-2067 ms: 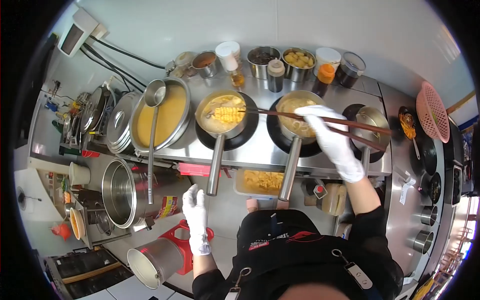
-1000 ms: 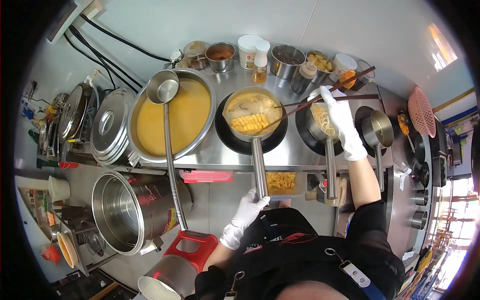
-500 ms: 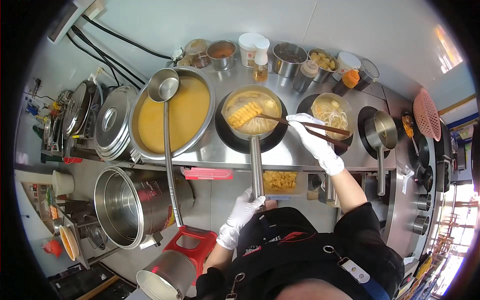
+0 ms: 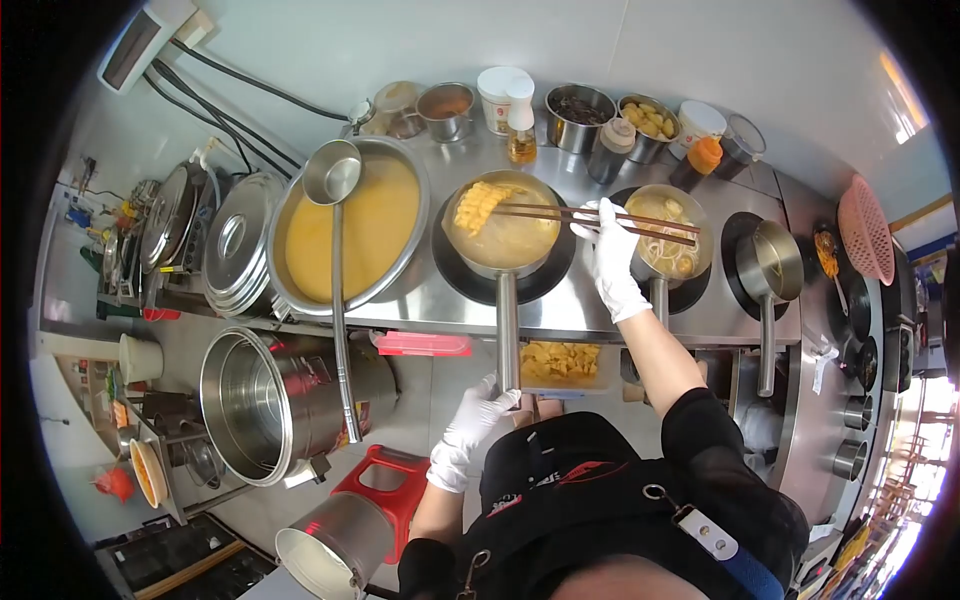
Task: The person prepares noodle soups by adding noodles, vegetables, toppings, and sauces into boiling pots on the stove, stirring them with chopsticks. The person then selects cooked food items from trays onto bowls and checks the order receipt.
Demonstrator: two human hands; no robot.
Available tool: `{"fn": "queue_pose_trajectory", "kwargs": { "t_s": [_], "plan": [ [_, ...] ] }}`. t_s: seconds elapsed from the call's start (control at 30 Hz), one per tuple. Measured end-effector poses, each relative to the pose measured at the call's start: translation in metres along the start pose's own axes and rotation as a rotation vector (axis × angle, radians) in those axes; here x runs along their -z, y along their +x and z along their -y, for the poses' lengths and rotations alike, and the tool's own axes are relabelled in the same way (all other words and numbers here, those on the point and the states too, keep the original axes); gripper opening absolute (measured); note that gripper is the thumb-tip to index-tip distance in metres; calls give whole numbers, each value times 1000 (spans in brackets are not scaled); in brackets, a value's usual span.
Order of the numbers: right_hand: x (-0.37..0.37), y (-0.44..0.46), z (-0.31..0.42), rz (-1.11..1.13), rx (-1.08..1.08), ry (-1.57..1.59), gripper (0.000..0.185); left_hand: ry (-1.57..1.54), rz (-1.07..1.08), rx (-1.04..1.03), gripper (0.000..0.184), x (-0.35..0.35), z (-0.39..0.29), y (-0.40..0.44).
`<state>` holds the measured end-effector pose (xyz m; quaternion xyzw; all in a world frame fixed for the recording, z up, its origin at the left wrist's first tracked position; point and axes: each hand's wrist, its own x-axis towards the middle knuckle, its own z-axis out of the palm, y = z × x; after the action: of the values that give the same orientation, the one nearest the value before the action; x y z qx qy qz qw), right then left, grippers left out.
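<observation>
My gloved left hand (image 4: 478,420) grips the end of the long handle of a saucepan (image 4: 507,330) holding cloudy broth (image 4: 505,248). My gloved right hand (image 4: 612,265) holds long brown chopsticks (image 4: 665,224). Their tips reach over the saucepan, against a yellow ridged piece of food (image 4: 476,208) at the left side of the broth; its exact kind is unclear. Beneath the chopsticks' back ends sits a second saucepan (image 4: 660,295) with noodles in broth. Glove and sticks hide part of it.
On the left, a big pot (image 4: 421,235) of yellow soup carries a long ladle (image 4: 337,270) across its rim. A third saucepan (image 4: 775,265) stands to the right. Bottles, including one with an orange cap (image 4: 706,152), and tins line the wall. A red stool (image 4: 385,500) is below.
The chopsticks have swung flatter, and their tips with the yellow piece have shifted up and left in the broth. My right hand has moved slightly left. My left hand stays on the handle.
</observation>
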<state>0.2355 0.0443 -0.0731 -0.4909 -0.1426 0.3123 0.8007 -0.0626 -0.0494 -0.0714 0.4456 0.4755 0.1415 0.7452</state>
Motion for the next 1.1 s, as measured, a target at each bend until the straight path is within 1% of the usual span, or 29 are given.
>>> {"fn": "queue_pose_trajectory", "kwargs": {
  "t_s": [0.07, 0.17, 0.2, 0.27, 0.4, 0.43, 0.47, 0.5, 0.53, 0.6, 0.67, 0.73, 0.8, 0.87, 0.9, 0.93, 1.0, 1.07, 1.1],
  "plan": [
    [2, 4, -1, -22, -21, 5, 19, 65, -13, -3, 34, 3, 5, 2],
    [1, 3, -1, 72, -10, -6, 18, 60, 5, 0, 31, 3, 4, 2],
    [-1, 2, -2, 69, -10, -7, 18, 61, 8, 2, 31, 4, 4, 2],
    [-3, -4, -5, 172, -22, -59, 18, 51, 2, 1, 27, 4, 5, 4],
    [-9, -21, 12, 276, -95, -125, 16, 63, -29, 21, 23, 2, 3, 4],
    [-8, -24, 16, 272, -92, -125, 16, 48, 0, 31, 47, 6, 5, 6],
    [-7, -28, 20, 355, -83, -174, 16, 33, 27, 41, 73, 8, 7, 7],
    [-8, -31, 25, 439, -75, -223, 16, 33, 29, 40, 73, 8, 7, 8],
    [-8, -34, 34, 440, -74, -223, 16, 22, 31, 39, 73, 8, 7, 7],
    [-6, -39, 61, 621, 70, -410, 16, 10, 31, 38, 73, 7, 5, 4],
    [-7, -43, 97, 623, 180, -614, 15, 27, -35, 18, 21, 0, -3, -1],
    [-3, -45, 113, 547, 246, -560, 15, 35, -34, 17, 21, 1, -3, -1],
    [-6, -44, 113, 587, 207, -519, 15, 48, -31, 18, 21, 0, -2, -1],
    [-18, -52, 102, 668, 279, -539, 15, 58, -50, 11, 22, -1, -2, 0],
    [-21, -55, 102, 776, 248, -587, 16, 65, -48, 10, 22, 0, -2, 0],
    [-16, -51, 89, 828, 317, -675, 17, 65, -36, 4, 22, 0, -2, 0],
    [-3, -53, 74, 691, 176, -609, 17, 63, -24, -4, 23, 0, -4, -1],
    [13, -53, 75, 611, 137, -610, 17, 44, -24, -15, 23, -2, -5, -3],
    [21, -51, 74, 564, 155, -618, 17, 40, -27, -14, 23, -2, -5, -3]
  ]
}}
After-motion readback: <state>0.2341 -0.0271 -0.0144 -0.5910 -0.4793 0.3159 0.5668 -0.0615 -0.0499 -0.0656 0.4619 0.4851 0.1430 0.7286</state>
